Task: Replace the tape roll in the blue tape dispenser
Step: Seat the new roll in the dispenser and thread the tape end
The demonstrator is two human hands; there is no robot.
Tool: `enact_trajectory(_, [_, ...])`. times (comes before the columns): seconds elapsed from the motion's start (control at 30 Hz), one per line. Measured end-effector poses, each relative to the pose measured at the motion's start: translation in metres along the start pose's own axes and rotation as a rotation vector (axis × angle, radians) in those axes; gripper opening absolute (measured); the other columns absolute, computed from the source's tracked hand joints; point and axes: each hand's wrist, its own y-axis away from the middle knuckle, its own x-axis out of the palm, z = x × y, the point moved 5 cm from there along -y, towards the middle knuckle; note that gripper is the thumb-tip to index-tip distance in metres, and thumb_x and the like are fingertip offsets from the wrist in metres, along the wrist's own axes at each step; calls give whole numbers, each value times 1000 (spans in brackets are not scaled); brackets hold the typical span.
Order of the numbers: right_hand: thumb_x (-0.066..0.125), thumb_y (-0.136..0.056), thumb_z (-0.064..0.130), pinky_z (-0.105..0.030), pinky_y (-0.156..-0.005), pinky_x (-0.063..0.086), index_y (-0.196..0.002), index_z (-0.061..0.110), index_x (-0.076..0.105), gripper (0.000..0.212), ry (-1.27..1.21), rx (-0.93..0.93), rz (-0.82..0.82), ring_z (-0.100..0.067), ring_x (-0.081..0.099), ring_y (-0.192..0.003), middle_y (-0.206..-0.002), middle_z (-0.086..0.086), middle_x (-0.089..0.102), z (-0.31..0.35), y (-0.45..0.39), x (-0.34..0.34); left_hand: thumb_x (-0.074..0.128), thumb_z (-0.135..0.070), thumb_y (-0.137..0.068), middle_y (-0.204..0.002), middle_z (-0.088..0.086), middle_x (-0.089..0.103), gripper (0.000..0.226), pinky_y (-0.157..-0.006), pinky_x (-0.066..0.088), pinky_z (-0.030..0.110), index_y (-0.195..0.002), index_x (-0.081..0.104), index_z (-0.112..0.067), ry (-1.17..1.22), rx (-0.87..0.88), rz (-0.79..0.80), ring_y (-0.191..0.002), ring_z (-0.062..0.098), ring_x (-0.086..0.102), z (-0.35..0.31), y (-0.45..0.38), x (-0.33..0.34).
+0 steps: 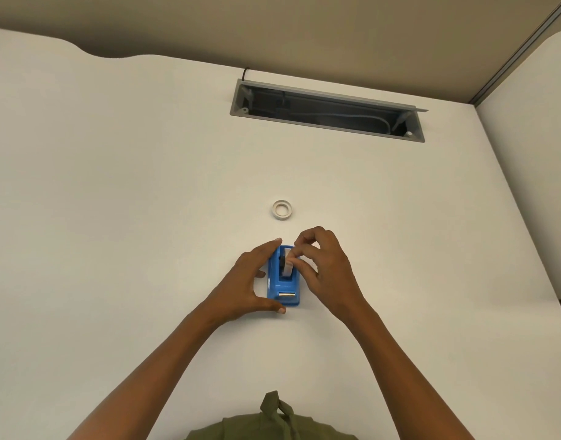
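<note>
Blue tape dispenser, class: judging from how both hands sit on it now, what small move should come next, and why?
Probably lift the roll straight up out of the blue tape dispenser. The right hand already pinches the roll seated in the slot, the left hand braces the dispenser's side, and another roll lies flat on the desk beyond.

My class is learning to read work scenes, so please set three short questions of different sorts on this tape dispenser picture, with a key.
1. True or false: the white tape roll lying flat on the desk touches the blue plastic tape dispenser.
2. Which hand steadies the dispenser's side?
3. Fill in: the right hand's fingers pinch the roll seated in the dispenser's ____.

Key
1. False; it lies apart, beyond the dispenser.
2. The left hand.
3. Slot; the seated tape roll stands on edge there.
</note>
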Motion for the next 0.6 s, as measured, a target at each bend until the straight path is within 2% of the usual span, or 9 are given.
enact_trajectory(0.13, [63, -86, 15, -22, -74, 44, -89, 11, 67, 6, 34, -16, -19, -19, 52, -101, -108, -7, 57, 2, 6, 1, 86, -41, -56, -127, -41, 25, 104, -79, 38, -2, -127, 14, -63, -27, 15, -61, -113, -11, 38, 2, -1, 0])
enact_trajectory(0.47, [65, -85, 11, -30, -74, 50, -87, 9, 67, 4, 65, -20, -141, -24, 57, -96, -105, -12, 57, 2, 21, 1, 88, -38, -54, -124, -38, 29, 102, -74, 39, -3, -126, 19, -60, -23, 21, -118, -110, -10, 40, 0, -6, -3])
enact_trajectory(0.6, [62, -86, 12, -30, -76, 45, -88, 8, 67, 7, 97, -30, -158, -26, 58, -93, -105, -13, 59, 5, 24, 3, 87, -43, -52, -122, -45, 25, 105, -74, 39, -3, -126, 15, -64, -25, 5, -108, -109, -13, 40, 2, -7, -1])
